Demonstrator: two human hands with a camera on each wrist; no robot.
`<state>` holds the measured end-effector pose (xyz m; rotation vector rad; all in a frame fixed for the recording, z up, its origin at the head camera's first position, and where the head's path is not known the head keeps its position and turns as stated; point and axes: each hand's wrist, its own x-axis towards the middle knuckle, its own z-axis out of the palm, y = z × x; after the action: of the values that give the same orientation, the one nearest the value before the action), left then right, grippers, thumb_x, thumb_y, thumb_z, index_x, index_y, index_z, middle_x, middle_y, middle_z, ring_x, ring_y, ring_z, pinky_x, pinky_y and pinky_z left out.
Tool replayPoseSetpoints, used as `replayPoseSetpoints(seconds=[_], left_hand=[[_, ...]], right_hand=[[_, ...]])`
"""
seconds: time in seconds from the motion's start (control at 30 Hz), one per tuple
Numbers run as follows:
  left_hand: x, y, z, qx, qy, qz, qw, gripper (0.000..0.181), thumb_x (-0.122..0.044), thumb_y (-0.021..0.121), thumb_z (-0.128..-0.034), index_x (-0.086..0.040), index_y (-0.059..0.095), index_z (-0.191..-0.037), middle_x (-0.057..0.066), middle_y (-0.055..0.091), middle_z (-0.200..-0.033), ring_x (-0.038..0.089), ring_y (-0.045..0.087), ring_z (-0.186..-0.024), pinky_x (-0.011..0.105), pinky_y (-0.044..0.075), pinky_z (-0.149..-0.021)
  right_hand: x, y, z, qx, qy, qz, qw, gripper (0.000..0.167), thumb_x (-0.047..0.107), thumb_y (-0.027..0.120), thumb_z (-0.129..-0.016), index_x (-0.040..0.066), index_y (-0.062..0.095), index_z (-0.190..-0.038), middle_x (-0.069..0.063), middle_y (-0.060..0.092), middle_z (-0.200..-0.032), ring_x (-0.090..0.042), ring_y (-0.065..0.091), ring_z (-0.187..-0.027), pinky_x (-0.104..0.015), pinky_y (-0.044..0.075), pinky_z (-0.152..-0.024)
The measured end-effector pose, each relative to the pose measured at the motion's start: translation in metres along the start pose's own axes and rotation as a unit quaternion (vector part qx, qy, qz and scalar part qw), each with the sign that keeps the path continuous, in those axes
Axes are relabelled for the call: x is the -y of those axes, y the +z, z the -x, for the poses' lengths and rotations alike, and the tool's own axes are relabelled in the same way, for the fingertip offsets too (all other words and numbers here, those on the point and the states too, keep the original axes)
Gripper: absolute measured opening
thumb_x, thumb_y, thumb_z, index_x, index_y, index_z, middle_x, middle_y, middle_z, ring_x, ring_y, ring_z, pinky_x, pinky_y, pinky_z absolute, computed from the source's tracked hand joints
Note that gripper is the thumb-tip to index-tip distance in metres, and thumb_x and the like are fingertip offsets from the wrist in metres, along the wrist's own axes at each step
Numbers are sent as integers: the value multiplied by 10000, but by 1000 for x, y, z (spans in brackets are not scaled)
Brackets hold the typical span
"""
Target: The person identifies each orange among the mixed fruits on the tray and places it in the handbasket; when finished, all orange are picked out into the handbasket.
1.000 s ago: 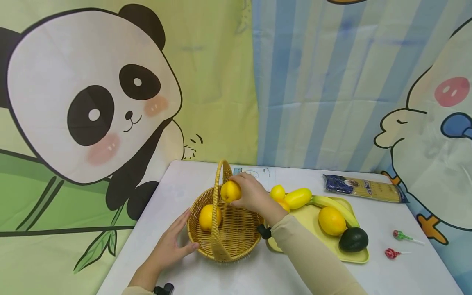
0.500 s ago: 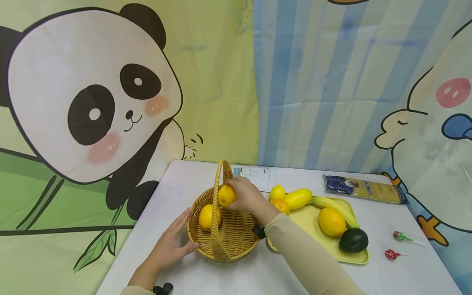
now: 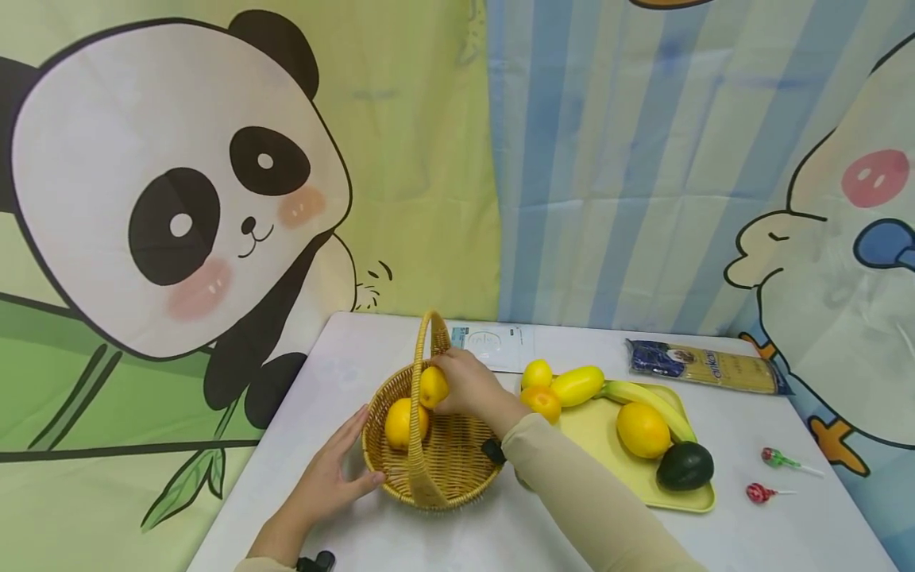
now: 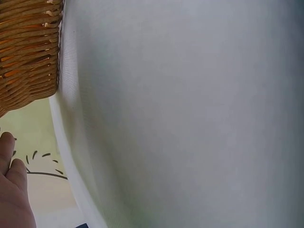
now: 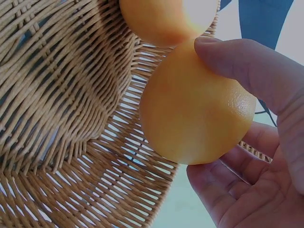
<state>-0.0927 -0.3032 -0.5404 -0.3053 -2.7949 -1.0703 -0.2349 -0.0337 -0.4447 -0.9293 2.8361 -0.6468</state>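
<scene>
My right hand (image 3: pixel 472 384) pinches a yellow-orange fruit (image 3: pixel 433 387) inside the wicker basket (image 3: pixel 465 469), behind its handle. In the right wrist view the thumb and fingers of the hand (image 5: pixel 256 137) hold the fruit (image 5: pixel 194 107), which appears up against another orange fruit (image 5: pixel 166 19). That other fruit (image 3: pixel 400 423) lies at the left inside the basket. The left hand (image 3: pixel 325 477) has its fingers extended at the basket's left rim, thumb near the front edge. The left wrist view shows part of this hand (image 4: pixel 14 194) below the basket's side (image 4: pixel 28 52).
Right of the basket, a yellow tray (image 3: pixel 593 433) bears several fruits, among them a banana (image 3: pixel 654 401) and a dark green avocado (image 3: pixel 685 465). Farther right lie a pasta packet (image 3: pixel 708 367) and two lollipops (image 3: pixel 760 492). A paper sheet (image 3: pixel 503 345) lies behind the basket.
The right hand has moved left and slightly down with its fruit, bringing it close to the one in the basket. The left hand has stayed at the rim.
</scene>
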Motion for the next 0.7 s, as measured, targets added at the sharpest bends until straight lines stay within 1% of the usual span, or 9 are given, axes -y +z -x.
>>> replayPoseSetpoints(seconds=[0.17, 0.27, 0.43, 0.63, 0.7], left_hand=[[2, 1, 0, -25, 51, -21, 10000, 1067, -490, 881, -801, -234, 305, -1662, 61, 329, -1722, 394, 374, -1551, 709, 364, -1179], [3, 1, 0, -36, 82, -31, 10000, 1067, -496, 880, -800, -228, 309, -1661, 63, 335, -1719, 392, 377, -1549, 698, 367, -1185], [2, 1, 1, -65, 112, -15, 9999, 1064, -493, 882, -798, -217, 319, -1658, 70, 339, -1717, 398, 378, -1544, 692, 364, -1191], [2, 1, 1, -112, 156, -73, 9998, 1066, -475, 890, -792, -205, 325, -1655, -28, 309, -1729, 391, 386, -1537, 664, 371, -1196], [2, 1, 1, -125, 165, -82, 9998, 1068, -466, 894, -790, -202, 325, -1655, -42, 304, -1729, 388, 387, -1536, 652, 370, -1199]], right_hand=[[1, 4, -2, 145, 148, 85, 9997, 821, 321, 941, -746, 152, 597, -1471, -75, 625, -1387, -245, 587, -1268, -412, 551, -1075], [-1, 7, -2, 127, 156, 163, 9997, 821, 342, 939, -747, 137, 598, -1465, -75, 630, -1372, -247, 591, -1257, -406, 554, -1063], [-4, 9, -3, 102, 128, 209, 9996, 826, 347, 937, -747, 117, 595, -1463, -91, 630, -1385, -262, 592, -1266, -408, 547, -1083], [-5, 10, -3, 146, 216, 174, 9995, 830, 335, 945, -743, 117, 596, -1464, -98, 623, -1400, -271, 588, -1286, -414, 543, -1097], [-5, 10, -2, 161, 258, 155, 9994, 824, 325, 949, -739, 115, 602, -1456, -96, 623, -1401, -269, 587, -1288, -413, 543, -1097]])
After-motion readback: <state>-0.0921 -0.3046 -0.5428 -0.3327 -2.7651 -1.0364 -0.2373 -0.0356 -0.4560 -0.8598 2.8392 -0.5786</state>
